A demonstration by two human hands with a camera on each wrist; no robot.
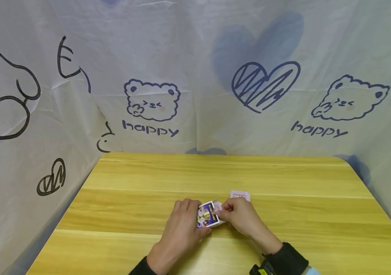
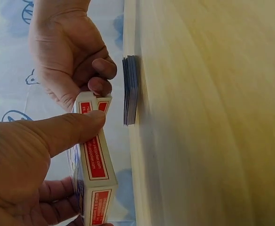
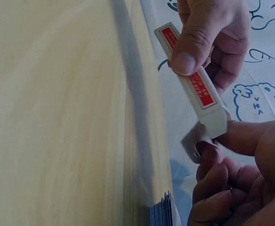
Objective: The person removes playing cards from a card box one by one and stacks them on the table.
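My left hand (image 1: 181,225) grips a playing-card box (image 1: 207,215), its thumb along the narrow side and fingers round the far side. The box has a purple and gold picture face and red panels on white sides. Its end toward my right hand (image 1: 241,215) is open, with a flap (image 3: 191,141) folded out. In the right wrist view, the right thumb and curled fingers pinch at this flap. The inside of the box is hidden. A stack of playing cards (image 2: 130,92) lies on the table just beyond the right hand, partly covered by it in the head view.
The wooden table (image 1: 140,175) has light yellow boards and a rounded far corner. White cloth (image 1: 209,114) with bear and heart drawings hangs behind it and at both sides. A black cuff and a strapped device (image 1: 264,267) are at the right wrist.
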